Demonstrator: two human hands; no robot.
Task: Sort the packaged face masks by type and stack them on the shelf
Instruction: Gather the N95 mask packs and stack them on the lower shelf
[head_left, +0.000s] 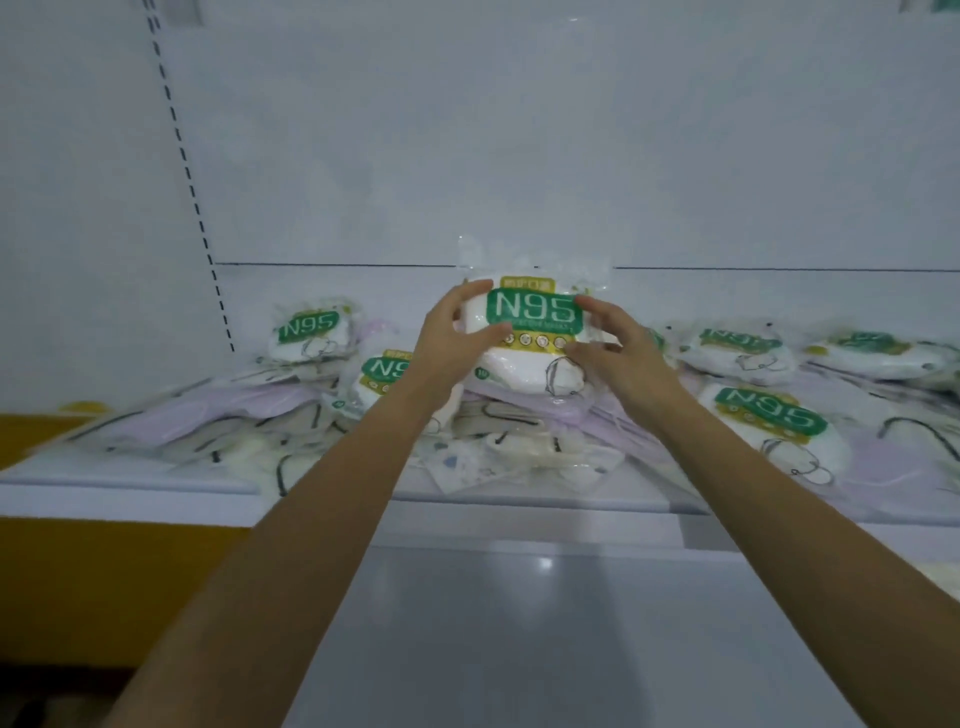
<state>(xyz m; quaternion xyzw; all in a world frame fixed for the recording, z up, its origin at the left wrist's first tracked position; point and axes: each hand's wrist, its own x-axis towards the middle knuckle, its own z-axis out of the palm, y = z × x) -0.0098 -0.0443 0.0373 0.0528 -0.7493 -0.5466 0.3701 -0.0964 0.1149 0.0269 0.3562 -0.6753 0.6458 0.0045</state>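
Nearest is a bare grey ledge (519, 623), with both forearms reaching over it to the shelf (130, 483) above. The front of the shelf is a mixed heap: purple masks (249, 410) on the left and cream masks (519, 421) with dark ear loops in the middle, overlapping and not separated. Just above the heap, the left hand (457, 332) and right hand (613, 343) hold one N95 pack (535, 317) between them. Fingers are curled on its left and right edges and the label faces out, so it's lifted clear of the pile, not placed. I'd call the task early, since no tidy stack of any type is visible. Loose N95s are spread around: left pack (306, 332), one beside the left wrist (382, 371), right front pack (769, 415), two more at rear right (737, 348). They all need gathering, then purple and cream split out. Main obstacle is finding a landing spot, as the heap covers most of the shelf; the strip along the back panel (519, 156) looks freest. Slippery film bags will probably slide when stacked. The frame is blurry, so the count is rough.
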